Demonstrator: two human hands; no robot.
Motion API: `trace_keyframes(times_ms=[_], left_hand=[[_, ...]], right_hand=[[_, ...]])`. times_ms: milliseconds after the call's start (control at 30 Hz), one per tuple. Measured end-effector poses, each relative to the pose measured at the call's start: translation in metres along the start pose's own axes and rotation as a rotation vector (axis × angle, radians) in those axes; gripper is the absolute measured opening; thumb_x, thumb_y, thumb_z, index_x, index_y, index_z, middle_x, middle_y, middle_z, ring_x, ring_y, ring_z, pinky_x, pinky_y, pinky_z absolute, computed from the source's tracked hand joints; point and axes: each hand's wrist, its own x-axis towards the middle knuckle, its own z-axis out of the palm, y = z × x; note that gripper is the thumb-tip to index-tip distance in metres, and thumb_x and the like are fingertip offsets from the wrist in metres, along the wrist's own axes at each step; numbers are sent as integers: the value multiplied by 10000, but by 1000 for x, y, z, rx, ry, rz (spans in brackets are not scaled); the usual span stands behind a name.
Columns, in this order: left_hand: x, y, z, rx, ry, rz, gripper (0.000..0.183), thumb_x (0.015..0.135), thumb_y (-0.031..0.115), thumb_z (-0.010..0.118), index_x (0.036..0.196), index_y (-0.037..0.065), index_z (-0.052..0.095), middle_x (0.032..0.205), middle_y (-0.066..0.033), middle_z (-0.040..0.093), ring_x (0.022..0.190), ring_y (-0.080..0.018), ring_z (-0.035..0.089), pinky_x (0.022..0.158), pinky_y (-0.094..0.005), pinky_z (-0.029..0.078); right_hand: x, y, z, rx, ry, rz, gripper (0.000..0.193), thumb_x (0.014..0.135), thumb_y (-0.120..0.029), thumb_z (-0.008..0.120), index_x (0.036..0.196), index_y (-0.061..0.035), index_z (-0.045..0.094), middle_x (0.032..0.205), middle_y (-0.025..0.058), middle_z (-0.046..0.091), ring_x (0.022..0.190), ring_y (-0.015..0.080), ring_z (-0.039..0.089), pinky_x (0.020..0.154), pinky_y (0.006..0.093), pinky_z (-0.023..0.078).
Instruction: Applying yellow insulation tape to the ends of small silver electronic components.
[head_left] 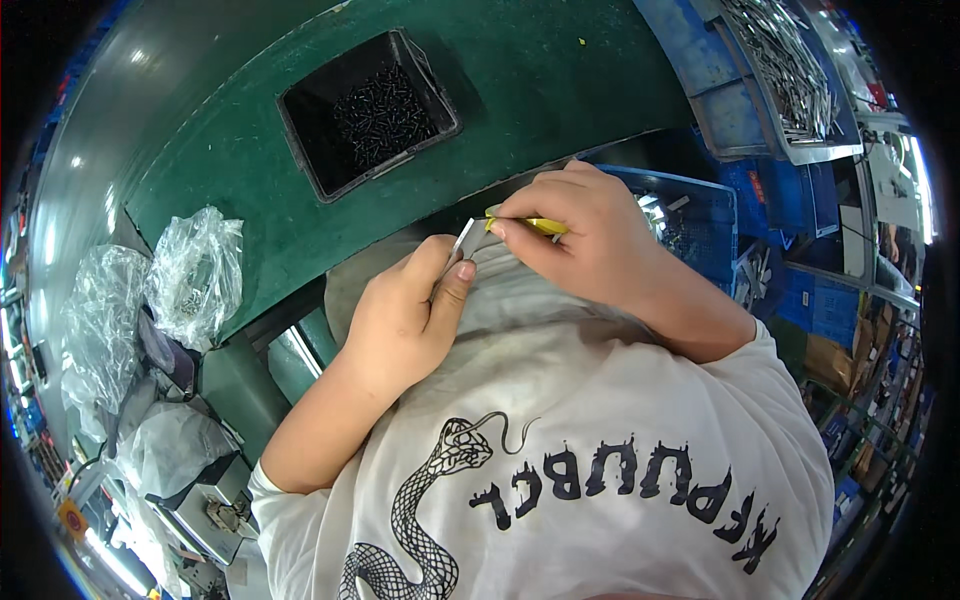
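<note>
My left hand (pixel 405 315) pinches a small flat silver metal piece (pixel 467 238) between thumb and fingers, in front of my body. Close to its right, my right hand (pixel 590 235) is closed round a slim yellow-handled tool (pixel 545 226). The tool's thin front end meets or nearly meets the top of the metal piece; contact cannot be made out. Most of the handle is hidden in my right fingers. Both hands are held up near the front edge of the green table (pixel 240 130).
A black bin (pixel 310 150) of small dark parts sits on the table. Clear plastic bags (pixel 200 270) lie at the left. To the right stand a blue crate (pixel 700 195) with small parts and a higher blue bin (pixel 715 95) of long metal strips.
</note>
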Motion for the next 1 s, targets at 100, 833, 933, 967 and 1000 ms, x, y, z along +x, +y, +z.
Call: trace_keyframes(times_ms=[100, 833, 933, 967, 1000], left_hand=[[1, 2, -2, 54, -18, -18, 154, 993, 172, 594, 1027, 29, 552, 780, -181, 620, 684, -385, 621, 608, -421, 475], [2, 0, 1, 217, 106, 107, 207, 913, 124, 679, 1060, 17, 581, 882, -161, 703, 589, -315, 657, 544, -392, 509], [2, -2, 2, 195, 115, 117, 209, 910, 121, 681, 1058, 14, 579, 871, -167, 700, 585, -319, 657, 541, -394, 508], [2, -3, 2, 193, 119, 138, 215, 908, 120, 682, 1063, 14, 577, 865, -171, 698, 584, -324, 658, 539, -395, 509], [2, -3, 2, 193, 119, 139, 215, 908, 120, 682, 1063, 14, 577, 865, -171, 698, 584, -324, 658, 539, -395, 509]], right_hand=[[-1, 0, 2, -5, 16, 10, 68, 823, -116, 763, 848, -85, 708, 740, 27, 675, 647, 206, 608, 623, 331, 419], [1, 1, 4, -3, -34, -15, 83, 871, -151, 721, 921, -86, 714, 726, 31, 611, 648, 226, 564, 629, 348, 398], [0, 2, 6, -1, -3, -38, 81, 877, -142, 707, 930, -82, 714, 711, 33, 593, 630, 232, 549, 624, 354, 394], [0, 1, 6, -11, -4, -44, 92, 866, -147, 720, 927, -78, 714, 713, 33, 597, 631, 228, 551, 623, 351, 394], [1, 1, 6, -22, -4, -50, 105, 854, -151, 733, 924, -75, 714, 716, 33, 601, 632, 225, 554, 622, 349, 394]])
